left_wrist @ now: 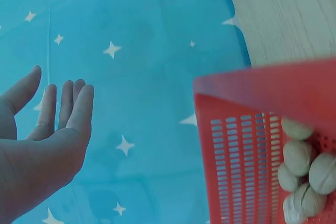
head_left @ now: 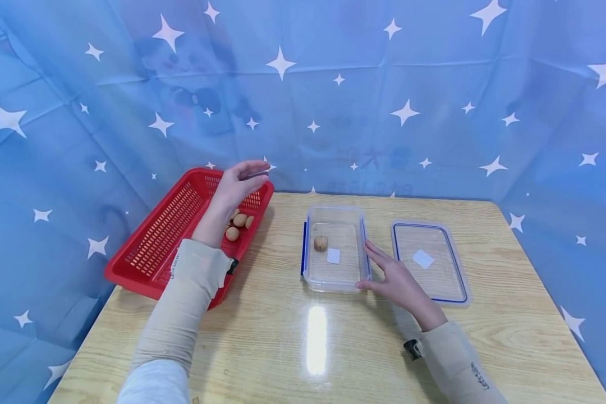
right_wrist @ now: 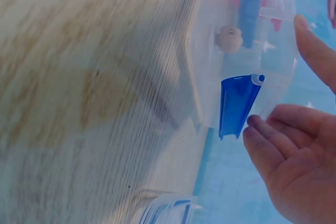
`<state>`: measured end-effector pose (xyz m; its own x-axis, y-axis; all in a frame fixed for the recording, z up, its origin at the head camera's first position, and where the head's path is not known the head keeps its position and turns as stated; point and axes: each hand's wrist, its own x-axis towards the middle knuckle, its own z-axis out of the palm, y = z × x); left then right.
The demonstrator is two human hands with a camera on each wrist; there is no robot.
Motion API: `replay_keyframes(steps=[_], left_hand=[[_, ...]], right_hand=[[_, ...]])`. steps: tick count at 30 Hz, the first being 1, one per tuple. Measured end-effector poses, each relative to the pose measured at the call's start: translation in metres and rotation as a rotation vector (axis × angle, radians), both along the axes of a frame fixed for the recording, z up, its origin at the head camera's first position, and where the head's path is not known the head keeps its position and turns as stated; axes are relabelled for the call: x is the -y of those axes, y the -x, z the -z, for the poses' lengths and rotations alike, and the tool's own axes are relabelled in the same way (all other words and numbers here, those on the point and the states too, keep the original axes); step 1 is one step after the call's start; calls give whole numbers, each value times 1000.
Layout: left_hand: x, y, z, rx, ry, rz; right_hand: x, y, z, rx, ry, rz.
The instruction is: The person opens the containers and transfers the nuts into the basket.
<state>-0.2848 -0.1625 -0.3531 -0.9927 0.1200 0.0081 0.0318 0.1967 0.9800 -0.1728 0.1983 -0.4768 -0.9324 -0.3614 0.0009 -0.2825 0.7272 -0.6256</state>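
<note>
My left hand (head_left: 234, 188) hovers over the far part of a red plastic basket (head_left: 184, 202), fingers loosely bent and holding nothing. Several walnuts (head_left: 239, 220) lie together in that basket, partly hidden by the left arm; the left wrist view shows the walnuts (left_wrist: 299, 157) behind the basket's rim (left_wrist: 262, 87). My right hand (head_left: 396, 283) rests at the right side of a clear plastic container (head_left: 335, 283), fingers and thumb spread along its edge. Inside the container are one walnut (head_left: 320, 243) and a white label (head_left: 333, 256). A blue side latch (right_wrist: 237, 103) hangs unfastened near the right fingertips.
A clear lid (head_left: 454, 280) with a blue seal lies to the right of the container, behind the right hand. Under everything is a wood-grain table (head_left: 272, 336). A blue star-patterned cloth (head_left: 333, 101) hangs at the table's back edge and sides.
</note>
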Motion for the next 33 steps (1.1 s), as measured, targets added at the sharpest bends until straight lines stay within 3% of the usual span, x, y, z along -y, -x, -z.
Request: replay_keyframes(steps=[13, 24, 33], left_hand=[[-26, -12, 10, -12, 61, 24], [-47, -18, 23, -6, 24, 112], [-64, -26, 42, 28, -16, 200]], right_hand=[[0, 1, 0, 2, 3, -3], [1, 0, -2, -10, 2, -5], [1, 0, -1, -5, 5, 0]])
